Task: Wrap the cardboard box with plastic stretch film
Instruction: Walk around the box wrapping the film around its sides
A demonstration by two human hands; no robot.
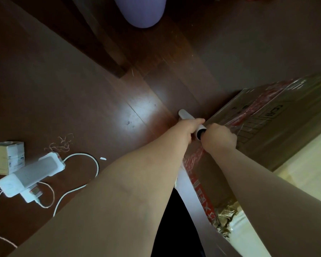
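Presently, the fingers point(197, 121) of the left hand point(188, 129) are seen curled round the middle of the stretch film roll point(184, 114). The right hand point(220, 139) is clenched on the roll's near core end; whether its fingers enter the core cannot be told. The roll is held against a corner of the cardboard box point(285, 101), which lies on the floor point(137, 112). Film point(248, 127) is noted already laid, wrinkled, over the box's red tape. The film is judged thin, clingy and easily torn. The roll is judged light and stiff, best held at both core ends. White chargers point(32, 175) lie well apart from the box.
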